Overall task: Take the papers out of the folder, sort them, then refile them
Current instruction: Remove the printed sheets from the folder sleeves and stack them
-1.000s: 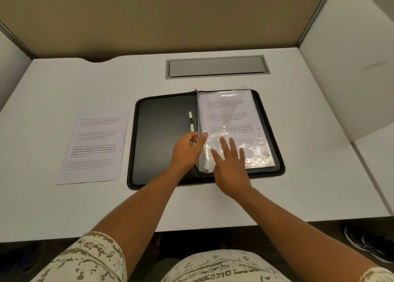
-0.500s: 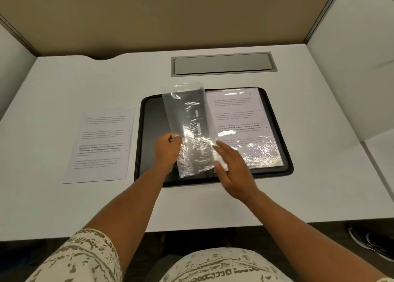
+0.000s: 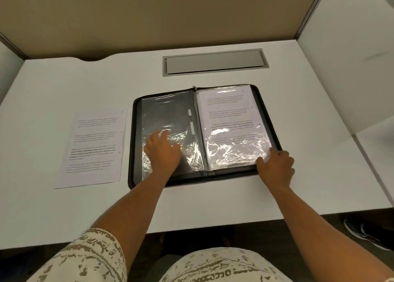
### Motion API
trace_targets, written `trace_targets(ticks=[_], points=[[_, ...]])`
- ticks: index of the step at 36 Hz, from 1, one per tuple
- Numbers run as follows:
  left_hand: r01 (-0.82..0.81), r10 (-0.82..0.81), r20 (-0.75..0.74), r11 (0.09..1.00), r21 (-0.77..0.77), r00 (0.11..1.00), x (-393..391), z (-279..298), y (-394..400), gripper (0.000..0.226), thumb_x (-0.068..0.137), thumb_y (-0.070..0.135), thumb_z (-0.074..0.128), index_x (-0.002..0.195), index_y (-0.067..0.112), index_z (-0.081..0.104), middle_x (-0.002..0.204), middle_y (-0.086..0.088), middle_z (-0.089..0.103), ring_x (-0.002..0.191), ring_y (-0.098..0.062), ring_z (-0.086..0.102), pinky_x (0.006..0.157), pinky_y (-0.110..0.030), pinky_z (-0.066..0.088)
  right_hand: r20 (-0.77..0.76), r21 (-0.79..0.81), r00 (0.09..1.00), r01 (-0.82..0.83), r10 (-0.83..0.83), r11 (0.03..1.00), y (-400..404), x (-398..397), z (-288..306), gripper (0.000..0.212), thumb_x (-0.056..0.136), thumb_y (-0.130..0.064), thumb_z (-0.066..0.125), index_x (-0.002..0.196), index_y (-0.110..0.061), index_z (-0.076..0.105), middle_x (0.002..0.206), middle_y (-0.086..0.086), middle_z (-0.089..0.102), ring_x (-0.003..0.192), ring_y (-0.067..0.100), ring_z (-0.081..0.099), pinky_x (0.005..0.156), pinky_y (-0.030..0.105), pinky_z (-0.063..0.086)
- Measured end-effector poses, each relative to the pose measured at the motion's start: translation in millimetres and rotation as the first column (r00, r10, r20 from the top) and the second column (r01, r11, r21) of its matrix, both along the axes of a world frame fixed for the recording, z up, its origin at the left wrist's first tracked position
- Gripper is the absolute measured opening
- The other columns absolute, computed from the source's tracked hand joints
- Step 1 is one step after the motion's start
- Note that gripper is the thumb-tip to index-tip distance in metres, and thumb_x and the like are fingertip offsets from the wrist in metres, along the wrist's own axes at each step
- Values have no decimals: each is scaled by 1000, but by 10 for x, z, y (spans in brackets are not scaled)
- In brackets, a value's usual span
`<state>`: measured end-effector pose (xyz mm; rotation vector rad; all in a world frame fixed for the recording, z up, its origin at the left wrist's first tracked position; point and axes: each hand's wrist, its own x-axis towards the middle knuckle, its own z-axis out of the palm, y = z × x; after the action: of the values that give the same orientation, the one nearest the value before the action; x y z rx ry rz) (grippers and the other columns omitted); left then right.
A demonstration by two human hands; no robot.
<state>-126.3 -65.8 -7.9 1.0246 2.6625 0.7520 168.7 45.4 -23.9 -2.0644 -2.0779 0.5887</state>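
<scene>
A black zip folder point(image 3: 265, 102) lies open on the white desk. An empty clear plastic sleeve point(image 3: 166, 111) lies flat on its left half, and my left hand point(image 3: 163, 151) presses on it with fingers spread. The right half holds a clear sleeve with a printed paper point(image 3: 230, 119) inside. My right hand point(image 3: 276, 166) pinches the lower right corner of that sleeve. A white pen point(image 3: 191, 124) sits by the spine under the left sleeve. One loose printed paper point(image 3: 93, 147) lies on the desk left of the folder.
A grey cable hatch point(image 3: 215, 63) is set into the white desk point(image 3: 64, 85) behind the folder. Partition walls stand at the back and on both sides. A shoe point(image 3: 362, 232) shows on the floor at the lower right.
The empty sleeve has been turned over from the right half to the left and now lies flat. My left hand followed it down; my right hand moved to the lower right corner of the folder.
</scene>
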Motion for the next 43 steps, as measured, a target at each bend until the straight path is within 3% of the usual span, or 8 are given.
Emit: trace_targets(ticks=[7,13,18,23,26,32,37,43], points=[[478,-481,23,875,79,877,551,-53,235,27,91,15,60,117,18,70,119,1,63,121,-18,45,101,-29,40,-123,13,990,71,-69,997,82,26,51,42,95,-24,61,134,-11,57,121,19,57,115,38,50,89,44,45],[652,-647,155,758,21,747,993,-90,368,29,94,27,63,123,23,66,125,2,60,118,-18,47,98,-36,44,-421,-37,898,125,-129,991,163,93,183,23,96,-19,62,117,-11,67,98,4,68,89,21,63,74,23,43],[749,-751,46,647,-146,658,1225,-91,468,55,87,42,69,137,22,55,134,-1,52,126,-23,41,100,-37,44,-467,-65,871,139,-153,988,226,181,236,14,96,-22,63,102,-12,71,90,-1,70,84,16,64,67,18,44],[760,-784,-163,620,-193,598,1310,-92,523,32,91,25,62,121,14,62,117,-4,59,111,-24,49,80,-37,52,-552,-92,814,155,-180,984,282,249,282,10,94,-23,65,97,-15,71,87,-7,67,83,10,62,71,20,46],[751,-771,-178,637,-175,612,1311,-81,562,19,97,23,52,105,13,66,101,-2,62,99,-23,51,65,-35,48,-611,-168,763,132,-209,977,318,276,277,10,94,-25,66,96,-17,70,90,-4,69,86,16,64,74,24,48],[637,-638,28,766,-82,770,1261,-64,607,27,100,25,45,78,19,60,80,3,57,76,-19,53,63,-35,45,-704,-310,660,46,-262,950,266,294,299,29,95,-47,64,108,-22,65,100,3,70,86,17,69,69,28,57],[553,-551,84,833,-8,830,1265,-51,601,21,98,28,51,94,20,70,93,5,66,81,-17,60,72,-35,51,-676,-414,703,-115,-221,903,192,252,210,50,89,-39,75,131,-23,53,109,3,67,99,19,69,74,30,57],[576,-574,57,817,-22,817,1288,-64,551,16,97,31,56,94,24,69,93,7,65,79,-15,61,68,-31,50,-604,-363,781,-92,-159,927,152,22,198,34,85,-26,74,115,-18,60,98,0,67,90,16,64,70,26,51]])
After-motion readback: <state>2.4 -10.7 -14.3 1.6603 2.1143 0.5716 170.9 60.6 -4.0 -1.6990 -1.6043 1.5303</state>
